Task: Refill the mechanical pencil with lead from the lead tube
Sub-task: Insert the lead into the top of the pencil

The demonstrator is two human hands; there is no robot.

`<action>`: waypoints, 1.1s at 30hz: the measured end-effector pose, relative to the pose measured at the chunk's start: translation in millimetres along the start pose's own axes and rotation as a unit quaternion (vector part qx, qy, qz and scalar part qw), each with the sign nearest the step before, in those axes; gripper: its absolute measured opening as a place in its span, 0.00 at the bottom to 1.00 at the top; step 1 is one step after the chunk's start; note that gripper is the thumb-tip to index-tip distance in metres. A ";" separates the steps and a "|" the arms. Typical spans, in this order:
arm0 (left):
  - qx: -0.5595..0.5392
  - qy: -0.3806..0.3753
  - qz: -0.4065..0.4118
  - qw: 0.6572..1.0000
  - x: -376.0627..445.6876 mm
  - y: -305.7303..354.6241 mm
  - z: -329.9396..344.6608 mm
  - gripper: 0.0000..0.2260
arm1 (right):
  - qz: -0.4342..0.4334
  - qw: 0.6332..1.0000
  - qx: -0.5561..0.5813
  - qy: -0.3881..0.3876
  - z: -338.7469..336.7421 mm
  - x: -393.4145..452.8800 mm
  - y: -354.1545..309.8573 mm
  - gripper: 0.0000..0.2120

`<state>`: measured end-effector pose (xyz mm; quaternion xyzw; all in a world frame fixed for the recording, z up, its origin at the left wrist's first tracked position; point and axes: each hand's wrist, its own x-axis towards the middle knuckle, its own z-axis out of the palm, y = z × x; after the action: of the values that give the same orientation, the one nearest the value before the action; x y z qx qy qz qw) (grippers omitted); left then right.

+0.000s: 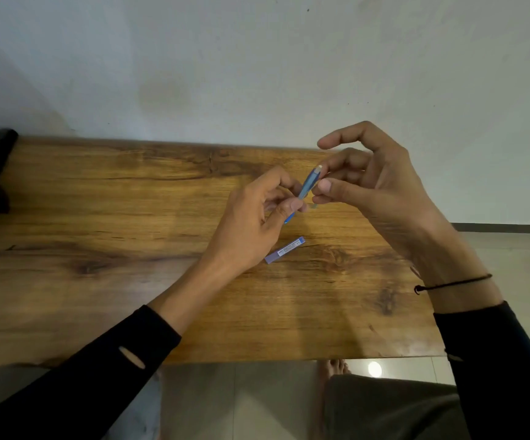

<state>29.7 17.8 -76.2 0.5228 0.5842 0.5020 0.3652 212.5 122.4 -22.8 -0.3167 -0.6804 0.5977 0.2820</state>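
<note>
Left hand (257,211) grips pencil (308,185) low on its tilted barrel; right hand (374,182) pinches its raised cap end; lead tube (285,250) lies below, nearer the left

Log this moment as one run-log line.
left hand: holds mechanical pencil mid-barrel | right hand: fingers at its top end | lead tube: lying untouched on table | stage: opening pencil, apparently

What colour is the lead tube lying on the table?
Pale purple with a white label and a blue end; the lead tube shows clearly in the head view.
</note>
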 end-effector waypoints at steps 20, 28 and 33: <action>0.007 0.024 -0.005 1.000 1.8 0.9 -4.0 0.02 | -0.015 0.962 -0.241 0.130 7.1 6.7 15.8 0.05; 0.020 0.013 -0.011 1.000 0.6 -3.7 0.5 0.03 | -0.094 0.982 -0.140 0.088 8.5 1.9 -9.0 0.05; 0.029 0.010 -0.011 0.999 -0.9 -4.2 1.3 0.03 | -0.083 0.979 -0.167 0.077 7.0 0.8 -9.7 0.04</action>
<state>30.1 17.4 -80.7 0.5220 0.6078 0.4856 0.3496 205.8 117.7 -14.0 -0.3469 -0.7710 0.4234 0.3256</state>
